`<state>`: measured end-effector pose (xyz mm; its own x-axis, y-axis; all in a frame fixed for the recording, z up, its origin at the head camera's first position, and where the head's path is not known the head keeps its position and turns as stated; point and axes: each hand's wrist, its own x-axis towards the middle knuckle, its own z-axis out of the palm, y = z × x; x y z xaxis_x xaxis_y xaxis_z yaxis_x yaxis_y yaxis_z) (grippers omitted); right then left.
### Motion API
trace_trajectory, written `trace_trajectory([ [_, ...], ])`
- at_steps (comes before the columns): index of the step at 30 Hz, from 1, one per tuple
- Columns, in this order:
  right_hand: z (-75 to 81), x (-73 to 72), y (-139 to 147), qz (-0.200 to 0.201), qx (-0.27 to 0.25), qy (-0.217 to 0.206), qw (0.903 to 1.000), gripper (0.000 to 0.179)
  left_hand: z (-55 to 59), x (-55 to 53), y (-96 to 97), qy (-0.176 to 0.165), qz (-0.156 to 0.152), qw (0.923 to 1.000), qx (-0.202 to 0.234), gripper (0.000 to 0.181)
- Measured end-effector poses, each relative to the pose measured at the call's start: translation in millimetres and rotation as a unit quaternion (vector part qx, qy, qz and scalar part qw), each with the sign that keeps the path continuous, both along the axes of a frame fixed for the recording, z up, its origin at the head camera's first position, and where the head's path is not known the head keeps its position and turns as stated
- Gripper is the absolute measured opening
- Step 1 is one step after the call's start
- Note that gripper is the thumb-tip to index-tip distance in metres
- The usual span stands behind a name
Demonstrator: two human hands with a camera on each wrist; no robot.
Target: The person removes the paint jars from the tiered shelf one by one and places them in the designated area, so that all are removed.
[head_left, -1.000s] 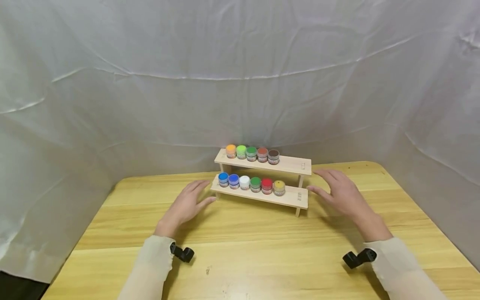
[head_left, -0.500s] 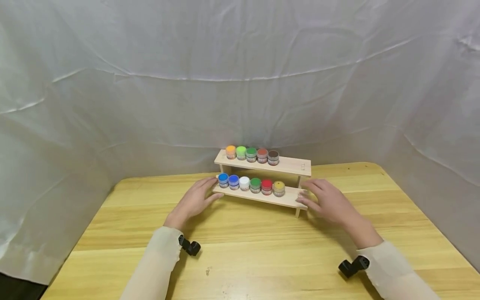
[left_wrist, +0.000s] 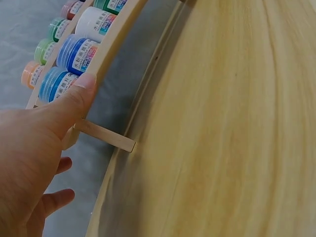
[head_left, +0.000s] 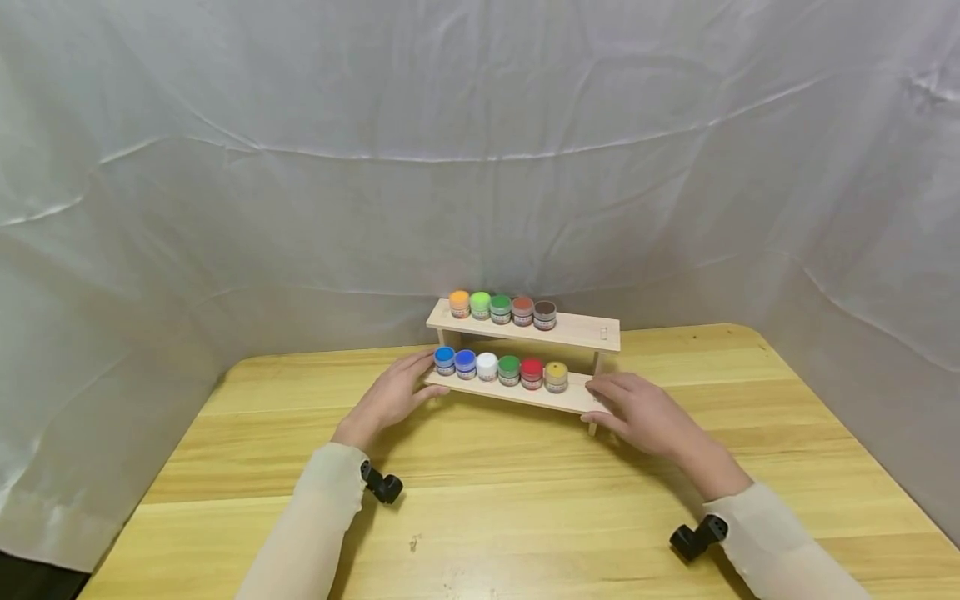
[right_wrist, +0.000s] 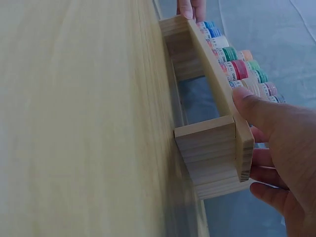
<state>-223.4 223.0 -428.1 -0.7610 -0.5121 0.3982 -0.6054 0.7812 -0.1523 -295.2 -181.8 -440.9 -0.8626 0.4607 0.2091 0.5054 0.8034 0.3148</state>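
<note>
A two-tier wooden display rack stands at the far side of the table, with several small paint jars on each tier. Its lower shelf carries jars from a blue jar at the left to an ochre jar. My left hand holds the left end of that shelf, its thumb against the front edge beside the blue jar. Holding the right end, my right hand has its thumb on the front edge near the ochre jar and its fingers toward the back, partly hidden in the right wrist view.
On the upper shelf sit several jars, from an orange jar to a dark brown jar. A grey cloth backdrop hangs close behind the rack and along both sides of the wooden table.
Both hands have moved inward to the rack's ends, and they now hold the lower shelf. The right hand travelled left, the left hand slightly right. The jars keep their order.
</note>
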Motion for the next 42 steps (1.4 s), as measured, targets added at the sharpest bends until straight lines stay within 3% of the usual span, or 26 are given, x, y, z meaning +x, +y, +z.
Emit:
trace_trajectory([
  [7, -1.9, -0.1, -1, 0.023, 0.001, 0.044, 0.9988, 0.044, -1.3, 1.6, -3.2, 0.006, -0.002, 1.0000, 0.003, 0.068],
  [13, -1.8, 0.9, -2, 0.023, -0.001, 0.043, 0.9988, 0.043, 0.0, 7.4, -6.7, 0.023, -0.015, 0.9996, 0.009, 0.064],
  [22, 2.3, 4.2, 0, 0.015, 0.008, 0.016, 0.9997, 0.046, 6.2, 27.9, -11.9, 0.024, -0.016, 0.9995, -0.013, 0.063],
  [30, 1.0, 5.0, 0, 0.018, 0.009, 0.011, 0.9997, 0.048, 9.0, 47.2, -15.2, 0.046, -0.023, 0.9982, -0.031, 0.062],
  [42, 0.1, 8.9, -4, 0.003, 0.010, 0.026, 0.9996, 0.043, 6.4, 38.9, -24.6, 0.076, -0.068, 0.9940, -0.039, 0.059],
])
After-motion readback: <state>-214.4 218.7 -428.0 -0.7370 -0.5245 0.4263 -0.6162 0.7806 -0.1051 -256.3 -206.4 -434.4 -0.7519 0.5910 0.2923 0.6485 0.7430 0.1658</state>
